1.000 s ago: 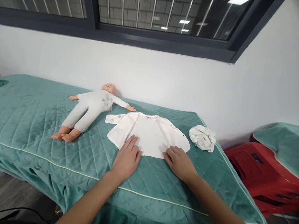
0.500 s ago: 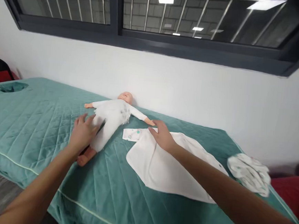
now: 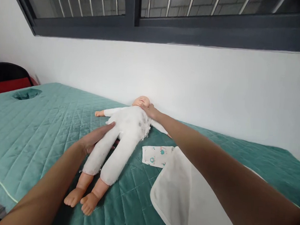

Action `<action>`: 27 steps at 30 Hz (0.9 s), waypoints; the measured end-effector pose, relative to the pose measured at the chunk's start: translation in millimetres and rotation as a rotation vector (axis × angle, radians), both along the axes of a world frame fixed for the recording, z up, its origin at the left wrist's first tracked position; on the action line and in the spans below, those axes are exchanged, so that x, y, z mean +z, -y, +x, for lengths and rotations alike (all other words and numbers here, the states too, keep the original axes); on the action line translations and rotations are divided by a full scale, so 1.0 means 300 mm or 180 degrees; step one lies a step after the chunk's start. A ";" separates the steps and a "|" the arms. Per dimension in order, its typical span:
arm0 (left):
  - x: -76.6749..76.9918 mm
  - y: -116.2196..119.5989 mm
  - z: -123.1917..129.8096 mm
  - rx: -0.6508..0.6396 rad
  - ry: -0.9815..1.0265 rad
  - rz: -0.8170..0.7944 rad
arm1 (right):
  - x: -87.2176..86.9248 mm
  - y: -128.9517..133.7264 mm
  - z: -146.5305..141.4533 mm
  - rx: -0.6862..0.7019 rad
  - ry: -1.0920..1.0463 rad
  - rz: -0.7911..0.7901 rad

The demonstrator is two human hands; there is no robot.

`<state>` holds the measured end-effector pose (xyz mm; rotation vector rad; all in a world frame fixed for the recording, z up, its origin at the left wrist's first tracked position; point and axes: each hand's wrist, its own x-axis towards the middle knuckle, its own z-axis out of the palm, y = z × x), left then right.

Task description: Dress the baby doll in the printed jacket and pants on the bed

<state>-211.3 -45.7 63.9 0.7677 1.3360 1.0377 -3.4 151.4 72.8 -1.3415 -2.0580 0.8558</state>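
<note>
A baby doll [image 3: 128, 121] with a white cloth body and bare plastic feet lies on its back, its head toward the wall. My left hand [image 3: 96, 136] is closed round its upper leg, thumb on top and fingertips showing beneath between the legs. At the neck and shoulder, my right hand [image 3: 150, 110] grips the doll, its fingers partly hidden behind the head. Below my right forearm a white baby garment [image 3: 175, 187] lies spread out, with a patterned sleeve [image 3: 157, 155] sticking out toward the doll.
The green quilted bed cover [image 3: 47, 132] has a round hole [image 3: 26, 94] at its far left. Behind it rises a white wall [image 3: 219, 86] under a dark-framed window [image 3: 132, 31]. A red and black object [image 3: 7, 77] stands beyond the bed's left end.
My left hand has gone from hovering by the doll's leg to gripping it. My right hand has moved from the doll's hand to its neck and shoulder. The view has come closer.
</note>
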 end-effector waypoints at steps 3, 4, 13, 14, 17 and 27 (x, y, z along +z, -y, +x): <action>0.027 0.027 0.012 -0.0044 0.0244 0.0002 | 0.063 0.039 0.023 -0.0034 0.0000 -0.0224; 0.043 0.045 0.024 -0.0075 0.0302 0.0026 | 0.092 0.058 0.040 -0.0098 -0.0011 -0.0271; 0.136 0.258 0.405 -0.0459 0.0714 0.0744 | 0.307 0.261 0.423 -0.0574 0.0249 -0.0121; 0.123 0.279 0.469 -0.0528 0.0776 0.0769 | 0.302 0.289 0.489 -0.0660 0.0333 -0.0111; 0.065 0.324 0.649 -0.0784 0.0913 0.0813 | 0.255 0.379 0.692 -0.0809 0.0513 -0.0136; -0.047 0.364 0.978 -0.1171 0.1146 0.0542 | 0.098 0.521 1.032 -0.0976 0.0669 0.0029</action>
